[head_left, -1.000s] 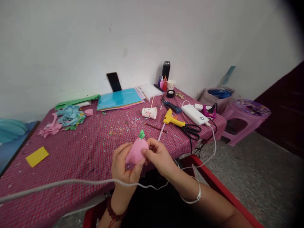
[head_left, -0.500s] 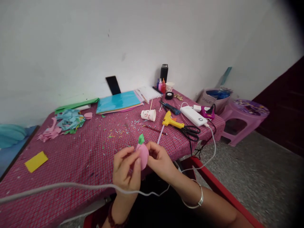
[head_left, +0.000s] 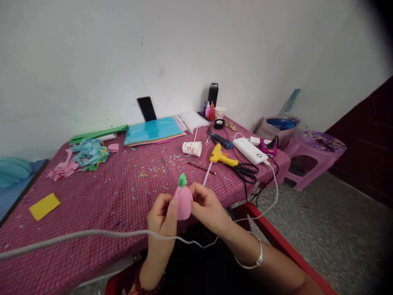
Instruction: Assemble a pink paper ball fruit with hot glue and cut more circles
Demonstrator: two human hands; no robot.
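Observation:
Both my hands hold a small pink paper flower with a green paper tip, just above the near edge of the table. My left hand pinches its left side with closed fingers. My right hand grips its right side, thumb and fingers pressed on the pink paper. A silver bangle sits on my right wrist and a bead bracelet on the left. A white cable runs across in front of my wrists.
On the red checked tablecloth lie a yellow glue gun, black scissors, a white power bank, a tipped paper cup, stacked coloured sheets, paper scraps and a yellow piece. A pink stool stands right.
My hands turned the pink flower slightly and closed tighter round it; less of the pink paper shows on the left. The view shifted a little.

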